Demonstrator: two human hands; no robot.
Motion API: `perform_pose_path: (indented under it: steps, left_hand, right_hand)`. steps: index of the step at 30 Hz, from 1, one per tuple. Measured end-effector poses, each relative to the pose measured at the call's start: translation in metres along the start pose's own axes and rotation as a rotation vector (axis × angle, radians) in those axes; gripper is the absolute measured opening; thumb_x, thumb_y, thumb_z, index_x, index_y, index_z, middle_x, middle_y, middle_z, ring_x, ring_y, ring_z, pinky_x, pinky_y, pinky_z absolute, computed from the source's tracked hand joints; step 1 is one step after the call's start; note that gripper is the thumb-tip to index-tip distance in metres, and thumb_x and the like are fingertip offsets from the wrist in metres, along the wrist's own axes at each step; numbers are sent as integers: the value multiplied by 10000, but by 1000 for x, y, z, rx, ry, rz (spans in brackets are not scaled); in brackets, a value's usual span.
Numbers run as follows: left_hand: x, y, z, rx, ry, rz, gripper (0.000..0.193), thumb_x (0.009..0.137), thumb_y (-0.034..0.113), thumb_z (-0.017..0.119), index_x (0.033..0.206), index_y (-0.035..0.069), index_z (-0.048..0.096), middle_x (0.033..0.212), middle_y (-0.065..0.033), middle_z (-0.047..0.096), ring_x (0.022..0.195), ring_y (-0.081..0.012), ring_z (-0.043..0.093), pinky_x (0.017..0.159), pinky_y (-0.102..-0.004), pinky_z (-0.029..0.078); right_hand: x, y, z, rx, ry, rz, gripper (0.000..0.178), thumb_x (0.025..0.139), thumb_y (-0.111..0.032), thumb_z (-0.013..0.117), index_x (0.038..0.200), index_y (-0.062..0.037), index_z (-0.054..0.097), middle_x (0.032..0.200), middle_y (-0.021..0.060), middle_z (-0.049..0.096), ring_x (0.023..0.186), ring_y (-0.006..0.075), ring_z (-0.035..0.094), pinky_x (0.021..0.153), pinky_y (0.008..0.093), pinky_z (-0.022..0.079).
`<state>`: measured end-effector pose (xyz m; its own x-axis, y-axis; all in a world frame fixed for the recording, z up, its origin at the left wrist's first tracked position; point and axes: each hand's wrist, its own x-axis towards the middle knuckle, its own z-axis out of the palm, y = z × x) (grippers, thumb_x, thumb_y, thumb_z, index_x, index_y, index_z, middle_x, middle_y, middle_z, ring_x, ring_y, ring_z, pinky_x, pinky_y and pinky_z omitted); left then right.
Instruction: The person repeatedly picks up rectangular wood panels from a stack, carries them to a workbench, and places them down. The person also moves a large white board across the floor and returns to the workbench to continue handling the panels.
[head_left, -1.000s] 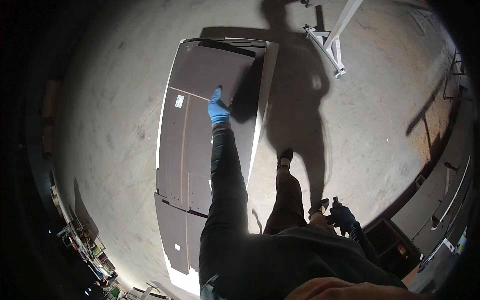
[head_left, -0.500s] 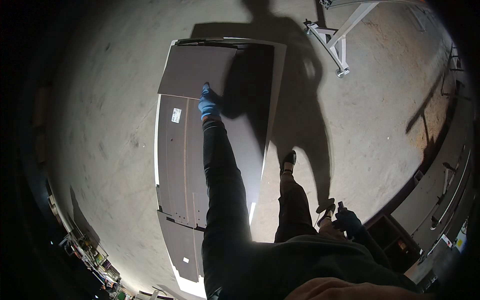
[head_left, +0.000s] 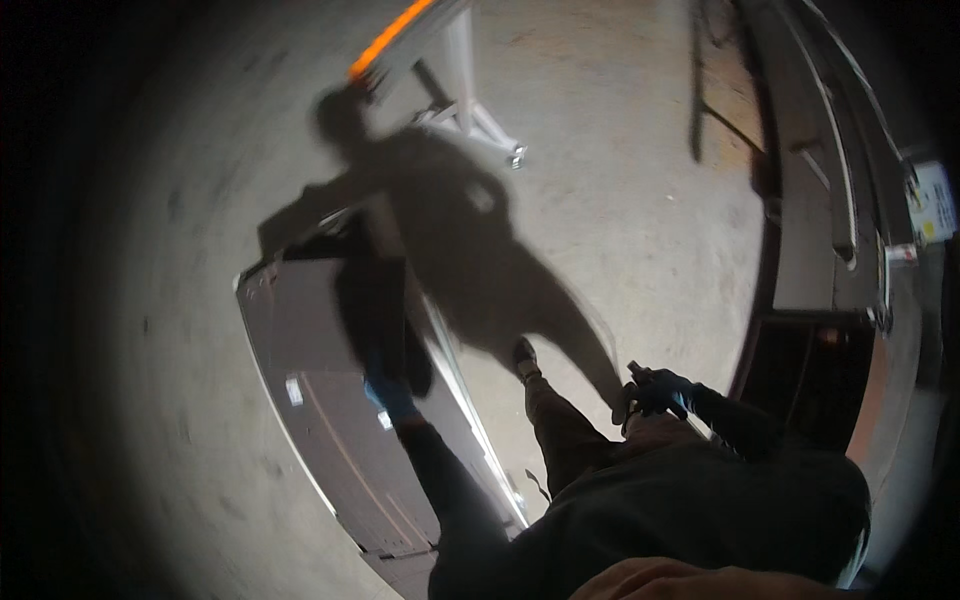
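Note:
Dark brown flat panels (head_left: 350,470) lie stacked on the floor to my left, light along their edges. My left hand (head_left: 388,394), in a blue glove, reaches out over them, close to or touching the top surface. Its fingers are smeared by motion, so a grip on a panel cannot be made out. A white label (head_left: 294,390) sits on the panel left of that hand. Beside my body on the right, my right hand (head_left: 662,392), in a dark glove, is closed around a small dark cylindrical tool (head_left: 640,371), whose end pokes out past the fingers.
A white wheeled metal stand (head_left: 470,118) is on the concrete floor ahead, with a blurred orange bar (head_left: 390,38) near it. On the right are a dark open box (head_left: 815,380) and long panels with metal rails (head_left: 815,180). My shadow falls across floor and panels.
The view has swung right, so the panels now appear lower and further left. The right-hand rails and box show more fully. My left hand stays over the panels; my right still holds the tool.

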<state>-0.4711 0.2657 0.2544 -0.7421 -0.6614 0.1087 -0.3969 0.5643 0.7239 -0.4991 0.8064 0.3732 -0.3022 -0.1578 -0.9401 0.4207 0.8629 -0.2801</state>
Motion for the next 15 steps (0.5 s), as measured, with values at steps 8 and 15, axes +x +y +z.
perform_pose_path:
  steps: [8,15]
  left_hand:
    - [-151,202,155,-754,-629,59,380,1013,211,642,1317,-18,654,1277,-113,670,1119,-215,639,999,-361,538]
    - [-377,518,260,-995,-1367,-208,361,997,175,669,1281,-49,664,1242,-96,682,1088,-201,646,961,-334,528]
  right_hand:
    - [-65,141,-48,724,295,-254,353,964,-275,673,1187,-2,680,952,128,761,730,169,727,596,296,567]
    - [-197,395,-28,1266,711,-200,297,982,-80,531,1245,4,639,1069,139,767,789,206,765,575,276,580]
